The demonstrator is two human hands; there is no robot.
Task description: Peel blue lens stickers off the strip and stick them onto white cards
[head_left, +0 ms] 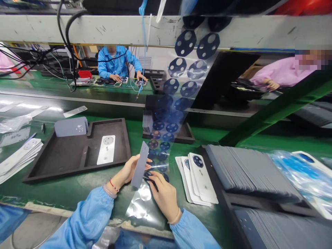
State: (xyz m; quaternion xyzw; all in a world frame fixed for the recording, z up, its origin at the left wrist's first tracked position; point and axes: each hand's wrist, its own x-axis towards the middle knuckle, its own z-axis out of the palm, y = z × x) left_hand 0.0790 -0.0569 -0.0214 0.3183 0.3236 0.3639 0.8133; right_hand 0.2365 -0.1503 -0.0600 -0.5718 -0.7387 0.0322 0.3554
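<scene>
A thin grey phone back panel [140,166] is held tilted, nearly on edge, by my left hand [129,170], whose fingers are closed around its sides. My right hand [164,193] pinches a small dark piece [147,175] close to the panel's lower right edge; its exact shape is hard to make out. Behind and beneath both hands runs a clear film strip [162,138] with paired dark stickers that have round holes. Right of my right hand lies a small pile of white phone-shaped cards [203,176] with dark round camera prints.
A black tray [124,138] at left holds grey panels [71,127] and a white card [106,149]. At right, a black rack [229,197] holds rows of grey panels [251,169]. Overhead are a beam [116,31] and hanging cables [67,45]. People work across the bench.
</scene>
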